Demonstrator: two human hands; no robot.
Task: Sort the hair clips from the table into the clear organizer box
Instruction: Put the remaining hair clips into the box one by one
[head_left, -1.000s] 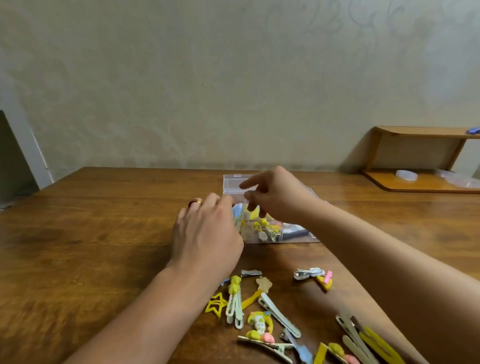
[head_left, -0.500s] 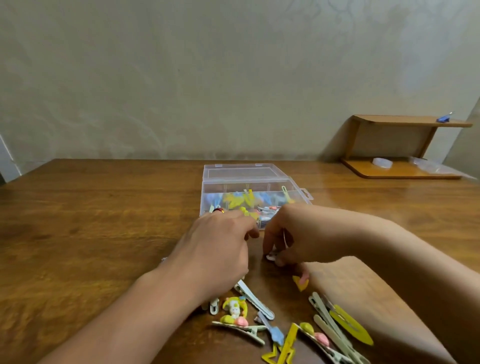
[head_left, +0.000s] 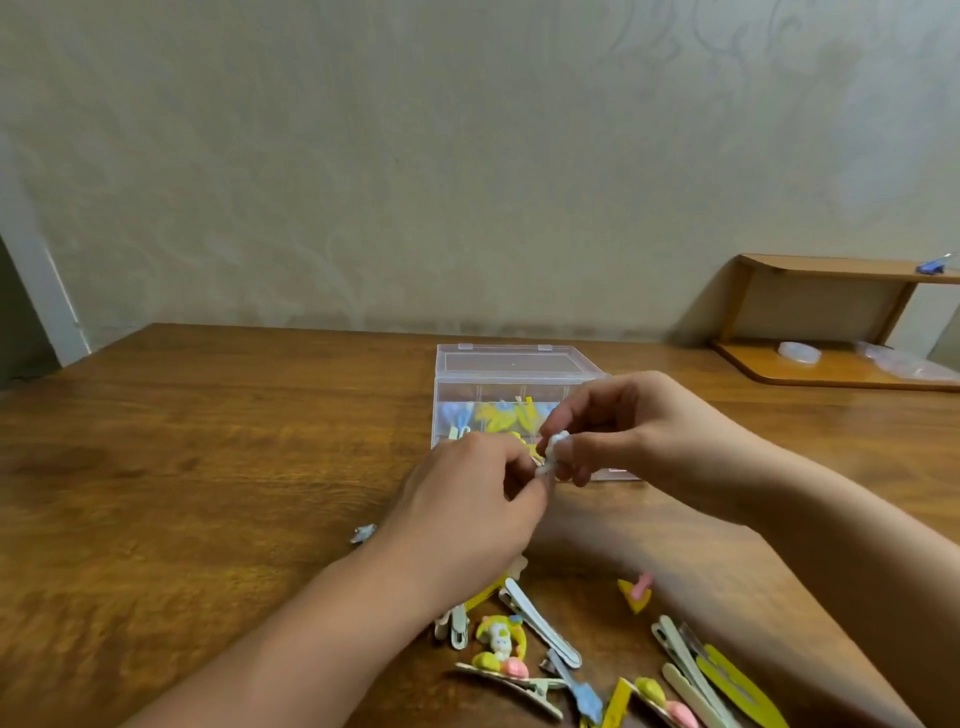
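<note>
Both the left hand (head_left: 467, 499) and right hand (head_left: 623, 426) pinch a small white hair clip (head_left: 551, 453). The clear organizer box (head_left: 511, 364) sits at 12 o'clock behind them.

Both hands now up off the surface (head_left: 208, 493), meeting just in front of the box (head_left: 514, 382) w/ a small white clip (head_left: 551, 454) pinched between them; 0.5 s ago they were down low at the pile. 1 s ago the right hand (head_left: 639, 431) was over the box and the left hand (head_left: 467, 514) at its near wall. White clip gone from its spot beside the yellow-pink clip (head_left: 636, 592).
</note>
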